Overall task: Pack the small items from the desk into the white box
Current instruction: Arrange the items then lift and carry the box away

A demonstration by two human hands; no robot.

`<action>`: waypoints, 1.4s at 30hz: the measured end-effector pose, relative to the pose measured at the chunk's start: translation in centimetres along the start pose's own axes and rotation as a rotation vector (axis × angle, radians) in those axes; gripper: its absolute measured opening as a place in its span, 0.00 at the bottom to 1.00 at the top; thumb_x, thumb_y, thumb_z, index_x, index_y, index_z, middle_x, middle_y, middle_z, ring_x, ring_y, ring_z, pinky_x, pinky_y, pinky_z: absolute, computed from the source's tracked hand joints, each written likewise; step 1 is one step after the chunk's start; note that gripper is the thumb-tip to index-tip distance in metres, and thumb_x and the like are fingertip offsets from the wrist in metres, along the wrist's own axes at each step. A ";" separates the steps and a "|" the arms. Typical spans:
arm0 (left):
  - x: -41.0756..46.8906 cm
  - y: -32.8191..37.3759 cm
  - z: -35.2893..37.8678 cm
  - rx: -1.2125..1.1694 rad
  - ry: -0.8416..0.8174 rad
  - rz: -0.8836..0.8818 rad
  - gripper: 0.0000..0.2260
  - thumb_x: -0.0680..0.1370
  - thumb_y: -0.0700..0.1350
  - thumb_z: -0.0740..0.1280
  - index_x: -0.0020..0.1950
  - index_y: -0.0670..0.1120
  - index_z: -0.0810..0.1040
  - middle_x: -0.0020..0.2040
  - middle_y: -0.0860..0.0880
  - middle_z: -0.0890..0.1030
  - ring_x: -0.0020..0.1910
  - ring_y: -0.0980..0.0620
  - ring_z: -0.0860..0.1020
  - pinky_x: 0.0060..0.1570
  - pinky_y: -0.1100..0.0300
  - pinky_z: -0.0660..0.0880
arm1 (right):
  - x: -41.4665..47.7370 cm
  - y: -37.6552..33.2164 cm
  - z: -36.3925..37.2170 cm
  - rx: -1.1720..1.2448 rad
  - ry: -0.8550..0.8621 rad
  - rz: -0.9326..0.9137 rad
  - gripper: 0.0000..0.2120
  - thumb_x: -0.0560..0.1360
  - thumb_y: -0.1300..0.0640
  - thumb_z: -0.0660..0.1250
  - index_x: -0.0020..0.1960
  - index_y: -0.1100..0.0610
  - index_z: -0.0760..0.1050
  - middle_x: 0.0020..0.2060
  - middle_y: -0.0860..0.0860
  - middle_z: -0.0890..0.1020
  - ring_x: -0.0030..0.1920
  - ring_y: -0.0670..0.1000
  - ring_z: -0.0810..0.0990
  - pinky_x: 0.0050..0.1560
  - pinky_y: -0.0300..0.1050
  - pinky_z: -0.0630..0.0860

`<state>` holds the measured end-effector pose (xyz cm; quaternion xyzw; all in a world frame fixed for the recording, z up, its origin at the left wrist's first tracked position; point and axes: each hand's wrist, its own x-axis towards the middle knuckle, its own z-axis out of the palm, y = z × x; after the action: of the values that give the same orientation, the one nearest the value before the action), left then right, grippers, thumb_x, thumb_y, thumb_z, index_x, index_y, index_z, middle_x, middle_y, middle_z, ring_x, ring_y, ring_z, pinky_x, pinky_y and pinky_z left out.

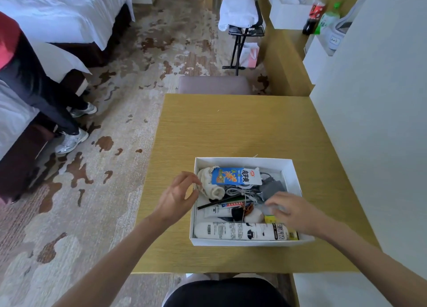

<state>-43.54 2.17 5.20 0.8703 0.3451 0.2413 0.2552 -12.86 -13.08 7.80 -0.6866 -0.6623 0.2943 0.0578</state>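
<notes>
On wood-grain counter (231,131), rect. white box (242,161) w/ glossy blue snack packet (235,176); left hand (178,197) open, empty; right hand (291,210) blurred, grip unclear.

You are seated at a light wood-grain desk (231,126) that butts against a plain white wall (381,121) on your right, with a grey-brown padded chair (213,84) tucked in at its far edge. The floor is beige carpet (129,75) blotched with brown, and two beds (57,10) in white linen on dark bases stand along the left. A black folding luggage rack (240,41) stands beyond the chair, beside a long wooden counter (286,59); the light is soft and even.
</notes>
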 end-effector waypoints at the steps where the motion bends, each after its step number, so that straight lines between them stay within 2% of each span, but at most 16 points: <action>1: 0.0 0.0 0.2 0.002 -0.006 -0.015 0.10 0.76 0.41 0.66 0.58 0.46 0.75 0.58 0.52 0.74 0.53 0.55 0.75 0.41 0.63 0.76 | -0.2 0.3 -0.3 0.042 0.094 0.029 0.10 0.80 0.51 0.60 0.58 0.47 0.76 0.52 0.39 0.77 0.52 0.36 0.75 0.52 0.34 0.72; 4: 0.2 0.2 1.0 -0.038 -0.029 -0.204 0.20 0.75 0.42 0.67 0.66 0.46 0.66 0.63 0.50 0.68 0.52 0.53 0.75 0.41 0.59 0.76 | -0.8 1.4 -0.8 0.170 0.435 0.166 0.10 0.79 0.54 0.61 0.59 0.48 0.74 0.53 0.41 0.77 0.52 0.35 0.73 0.51 0.32 0.69; 6: 0.5 0.5 1.4 -0.150 -0.076 -0.431 0.25 0.76 0.43 0.66 0.71 0.47 0.60 0.65 0.48 0.66 0.52 0.52 0.75 0.44 0.58 0.74 | -1.1 2.5 -0.6 0.152 0.591 0.308 0.14 0.79 0.54 0.62 0.64 0.51 0.71 0.60 0.49 0.76 0.58 0.44 0.73 0.57 0.42 0.70; 7: 0.7 0.6 1.6 -0.182 -0.121 -0.521 0.26 0.77 0.44 0.64 0.72 0.47 0.59 0.67 0.47 0.67 0.53 0.51 0.76 0.45 0.56 0.74 | -1.2 2.9 -0.4 0.142 0.578 0.400 0.18 0.78 0.53 0.62 0.67 0.54 0.68 0.63 0.53 0.74 0.62 0.50 0.73 0.60 0.48 0.70; 9: 1.1 0.6 1.9 -0.163 -0.228 -0.639 0.22 0.78 0.45 0.61 0.71 0.48 0.60 0.67 0.46 0.72 0.56 0.46 0.76 0.49 0.53 0.74 | -1.1 3.5 0.3 0.210 0.401 0.563 0.24 0.79 0.50 0.61 0.72 0.56 0.64 0.67 0.55 0.72 0.64 0.56 0.73 0.61 0.54 0.71; 11: 1.3 0.6 2.2 -0.125 -0.292 -0.722 0.18 0.78 0.45 0.59 0.68 0.48 0.64 0.63 0.44 0.75 0.56 0.44 0.76 0.51 0.50 0.75 | -0.9 3.9 1.0 0.328 0.253 0.610 0.18 0.80 0.49 0.60 0.66 0.55 0.70 0.59 0.52 0.79 0.55 0.54 0.79 0.55 0.53 0.76; 13: 1.3 0.7 2.4 -0.057 -0.365 -0.786 0.16 0.77 0.45 0.59 0.65 0.47 0.66 0.60 0.43 0.77 0.53 0.44 0.75 0.49 0.52 0.73 | -0.7 4.3 1.4 0.312 0.234 0.569 0.12 0.80 0.50 0.57 0.52 0.56 0.75 0.45 0.52 0.82 0.43 0.51 0.80 0.45 0.50 0.78; 15: 1.1 1.0 2.8 0.008 -0.403 -0.805 0.15 0.77 0.44 0.58 0.64 0.45 0.67 0.59 0.42 0.77 0.52 0.45 0.74 0.48 0.53 0.71 | -0.5 4.4 1.6 0.230 0.225 0.516 0.12 0.81 0.53 0.56 0.44 0.56 0.74 0.38 0.53 0.80 0.35 0.50 0.78 0.35 0.46 0.75; 17: 0.8 1.4 3.1 0.035 -0.346 -0.807 0.14 0.78 0.44 0.58 0.63 0.44 0.69 0.57 0.41 0.78 0.50 0.44 0.75 0.45 0.55 0.70 | -0.3 4.5 1.7 0.166 0.209 0.456 0.11 0.81 0.56 0.57 0.42 0.56 0.72 0.34 0.52 0.78 0.30 0.48 0.74 0.29 0.40 0.70; 21: 0.7 2.3 2.9 0.135 -0.267 -0.753 0.10 0.78 0.42 0.58 0.58 0.40 0.72 0.52 0.40 0.80 0.43 0.45 0.74 0.41 0.56 0.70 | -0.1 4.6 1.4 0.171 0.175 0.414 0.14 0.80 0.58 0.59 0.36 0.53 0.65 0.27 0.49 0.73 0.22 0.44 0.68 0.22 0.35 0.66; 25: -0.4 2.2 2.0 0.153 -0.225 -0.797 0.10 0.78 0.41 0.58 0.56 0.39 0.72 0.50 0.39 0.80 0.43 0.44 0.76 0.40 0.55 0.72 | 1.0 3.9 0.5 0.164 0.143 0.366 0.09 0.81 0.59 0.58 0.42 0.57 0.64 0.25 0.48 0.72 0.14 0.41 0.65 0.17 0.31 0.61; 28: -2.1 1.4 0.1 0.138 -0.152 -0.839 0.10 0.78 0.41 0.59 0.55 0.38 0.73 0.49 0.39 0.80 0.46 0.41 0.78 0.43 0.50 0.77 | 2.8 1.9 -0.8 0.101 0.151 0.305 0.12 0.80 0.58 0.57 0.38 0.58 0.66 0.25 0.48 0.72 0.18 0.42 0.66 0.18 0.37 0.62; 31: -4.3 -0.1 -2.7 0.122 -0.072 -0.892 0.09 0.77 0.41 0.59 0.54 0.39 0.73 0.48 0.39 0.80 0.46 0.40 0.79 0.46 0.47 0.78 | 5.2 -1.8 -1.8 0.052 0.128 0.211 0.11 0.80 0.58 0.57 0.40 0.58 0.68 0.27 0.49 0.73 0.22 0.45 0.68 0.22 0.40 0.62; 36: -10.1 -3.4 -8.2 0.080 0.125 -1.011 0.06 0.77 0.42 0.59 0.49 0.44 0.73 0.45 0.44 0.80 0.44 0.44 0.77 0.42 0.54 0.73 | 10.5 -10.9 -1.7 -0.043 0.067 0.051 0.11 0.79 0.60 0.56 0.39 0.61 0.68 0.27 0.51 0.69 0.26 0.53 0.66 0.26 0.45 0.59; 38: -13.0 -5.6 -10.7 0.085 0.191 -1.078 0.08 0.77 0.42 0.59 0.53 0.42 0.74 0.47 0.43 0.79 0.45 0.43 0.77 0.43 0.54 0.73 | 13.2 -15.5 -0.6 -0.059 0.024 -0.020 0.11 0.80 0.60 0.55 0.43 0.62 0.71 0.28 0.53 0.71 0.26 0.52 0.66 0.27 0.45 0.60; 42: -20.2 -10.7 -16.2 0.087 0.331 -1.209 0.09 0.77 0.42 0.59 0.53 0.40 0.75 0.48 0.41 0.80 0.44 0.44 0.76 0.41 0.55 0.72 | 18.6 -26.3 3.2 -0.091 -0.066 -0.173 0.10 0.80 0.61 0.54 0.53 0.62 0.73 0.35 0.58 0.78 0.28 0.53 0.72 0.28 0.43 0.64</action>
<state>-71.37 -1.19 5.91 0.4820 0.8208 0.1717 0.2541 -38.40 6.52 11.40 -0.6186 -0.7334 0.2803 0.0301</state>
